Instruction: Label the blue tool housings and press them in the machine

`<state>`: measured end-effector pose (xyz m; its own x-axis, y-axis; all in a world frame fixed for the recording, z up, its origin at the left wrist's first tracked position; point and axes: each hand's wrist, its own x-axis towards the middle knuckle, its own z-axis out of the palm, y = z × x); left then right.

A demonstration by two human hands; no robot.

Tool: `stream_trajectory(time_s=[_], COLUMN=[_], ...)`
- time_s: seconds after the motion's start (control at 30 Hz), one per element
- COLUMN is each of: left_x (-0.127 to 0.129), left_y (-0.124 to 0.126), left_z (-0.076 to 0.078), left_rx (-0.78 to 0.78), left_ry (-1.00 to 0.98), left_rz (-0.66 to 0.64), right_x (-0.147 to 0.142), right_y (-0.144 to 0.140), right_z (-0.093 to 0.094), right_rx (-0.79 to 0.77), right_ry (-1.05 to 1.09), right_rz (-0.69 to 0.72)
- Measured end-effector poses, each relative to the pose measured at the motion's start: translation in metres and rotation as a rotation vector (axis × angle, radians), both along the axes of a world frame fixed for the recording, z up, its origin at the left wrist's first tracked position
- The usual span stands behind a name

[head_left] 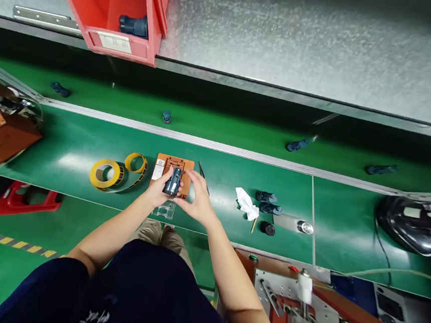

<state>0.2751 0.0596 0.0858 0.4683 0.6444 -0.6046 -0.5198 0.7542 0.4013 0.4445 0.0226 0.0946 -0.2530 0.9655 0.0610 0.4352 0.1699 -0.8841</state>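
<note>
The dark part [174, 180] is gripped between the thumb and fingers of the left hand [156, 192], over the orange fixture [189, 165]. The left forearm is angled in from 7 o'clock, the right from 5 o'clock. The right hand [202, 203] is held at the part's 4 o'clock, its fingers parted and loosely curved, its thumb brought to the part's near end; whether contact is made cannot be told. A white label [158, 169] is borne by the fixture at the part's 10 o'clock, its print too small to be read. At 11 o'clock, the red bin [92, 35] is marked with a tag [115, 42] whose characters are blurred; on the shirt [151, 286], pale lettering at 7 o'clock cannot be deciphered
</note>
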Motion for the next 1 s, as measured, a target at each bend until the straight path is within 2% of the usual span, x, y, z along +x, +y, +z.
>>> stream_trajectory(time_s=[0.1, 0.17, 0.3, 0.4, 0.47, 0.57, 0.63, 0.7, 0.77, 0.83, 0.9, 1.0], left_x=[0.002, 0.002, -0.003, -0.009, -0.014, -0.026, -0.035, -0.042, -0.046, -0.048, -0.051, -0.060], left_y=[-0.025, -0.040, -0.065, -0.082, -0.094, -0.115, -0.128, -0.139, -0.148, -0.153, -0.157, -0.155], left_z=[-0.011, -0.019, -0.032, -0.035, -0.038, -0.050, -0.065, -0.082, -0.095, -0.101, -0.098, -0.079], left_rx=[-0.083, -0.095, -0.066, -0.019, 0.055, 0.216, 0.284, 0.288, 0.263, 0.271, 0.299, 0.316], left_ry=[0.046, 0.070, 0.137, 0.227, 0.401, 0.835, 1.102, 1.232, 1.184, 1.045, 0.958, 0.899], left_rz=[0.023, 0.053, 0.153, 0.172, 0.216, 0.306, 0.313, 0.253, 0.135, 0.036, 0.004, 0.005], right_x=[-0.008, -0.013, -0.019, -0.022, -0.023, -0.024, -0.024, -0.023, -0.022, -0.021, -0.019, -0.010], right_y=[-0.001, -0.004, 0.003, 0.033, 0.058, 0.087, 0.095, 0.094, 0.090, 0.086, 0.082, 0.073], right_z=[-0.008, -0.019, -0.047, -0.070, -0.083, -0.098, -0.106, -0.114, -0.122, -0.130, -0.136, -0.143], right_rx=[-0.028, -0.059, -0.082, -0.061, -0.028, 0.001, 0.006, 0.019, 0.034, 0.051, 0.077, 0.124], right_ry=[-0.040, -0.023, 0.020, -0.001, -0.061, -0.162, -0.183, -0.169, -0.155, -0.172, -0.212, -0.237], right_rz=[0.221, 0.272, 0.288, 0.206, 0.159, 0.177, 0.207, 0.231, 0.262, 0.293, 0.310, 0.239])
